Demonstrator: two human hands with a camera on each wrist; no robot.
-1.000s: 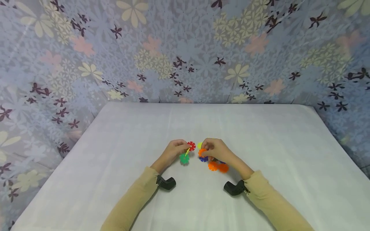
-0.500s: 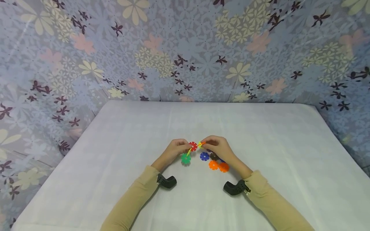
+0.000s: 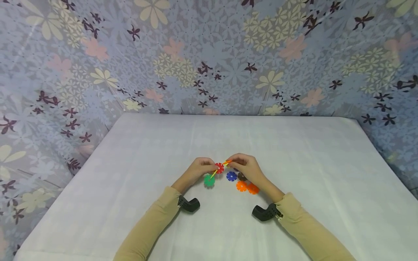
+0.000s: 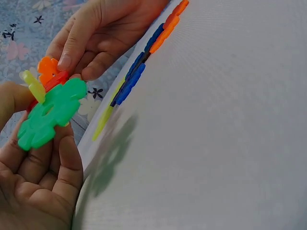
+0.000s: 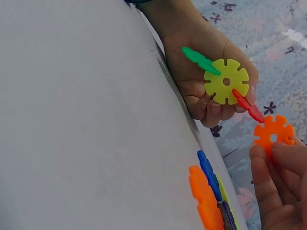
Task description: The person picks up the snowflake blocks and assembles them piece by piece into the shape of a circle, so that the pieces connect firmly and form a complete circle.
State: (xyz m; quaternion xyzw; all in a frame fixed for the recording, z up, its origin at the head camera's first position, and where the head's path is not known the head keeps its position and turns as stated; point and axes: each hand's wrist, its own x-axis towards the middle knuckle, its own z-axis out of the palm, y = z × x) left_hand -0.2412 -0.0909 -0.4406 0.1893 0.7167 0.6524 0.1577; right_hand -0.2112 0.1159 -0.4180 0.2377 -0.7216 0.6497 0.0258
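Note:
My left hand point(image 3: 198, 169) pinches a small chain of flat notched plastic discs. In the right wrist view the yellow disc point(image 5: 226, 82) sits mid-chain, joined to the green disc point(image 5: 200, 60) and the red disc point(image 5: 248, 106). My right hand point(image 5: 283, 177) pinches an orange notched disc point(image 5: 273, 130) between thumb and fingers. The edge of that orange disc meets the outer edge of the red one; how deep the slots engage cannot be told. In the left wrist view the green disc point(image 4: 53, 114) covers part of the yellow and red ones.
Loose notched discs lie on the white-covered table point(image 3: 294, 152) below my right hand: a blue disc point(image 3: 231, 176), a dark brown disc point(image 3: 242, 177) and two orange ones, the nearer being an orange disc point(image 3: 241, 186). A flower-patterned cloth point(image 3: 209, 58) hangs behind the table.
My right hand has turned the orange disc edge-on and raised it from above the blue disc to the red disc's edge. The left hand's chain has shifted slightly right.

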